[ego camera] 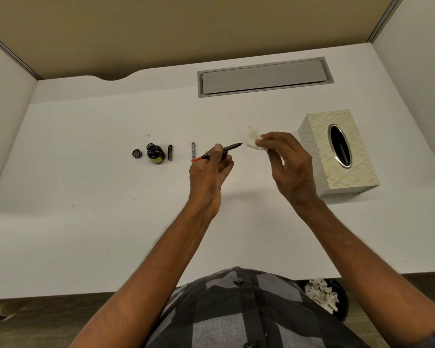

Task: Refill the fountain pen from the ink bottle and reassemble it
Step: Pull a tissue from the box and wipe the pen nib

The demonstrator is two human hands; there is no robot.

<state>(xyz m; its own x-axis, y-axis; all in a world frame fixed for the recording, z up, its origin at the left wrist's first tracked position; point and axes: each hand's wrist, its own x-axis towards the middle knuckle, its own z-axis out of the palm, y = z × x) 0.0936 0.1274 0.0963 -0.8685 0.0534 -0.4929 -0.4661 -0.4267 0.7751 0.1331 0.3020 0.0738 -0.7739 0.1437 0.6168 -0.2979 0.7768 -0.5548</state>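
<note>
Holding pen section point(227, 148) in your left hand point(210, 172), centre frame, fingers clenched round it, nib pointing right, orange converter end sticking out left. Your right hand point(286, 167) pinching crumpled white tissue point(253, 139) just right of nib, not quite touching. Open ink bottle point(155, 153) standing on bench point(86, 172) left of centre; bottle cap point(137, 153) just left of it, dark pen cap point(170, 152) just right, patterned barrel point(193, 150) lying near your left hand. Tissue box point(337, 151) at right. Bin point(324, 297) with scraps below bench edge, lower right.
</note>
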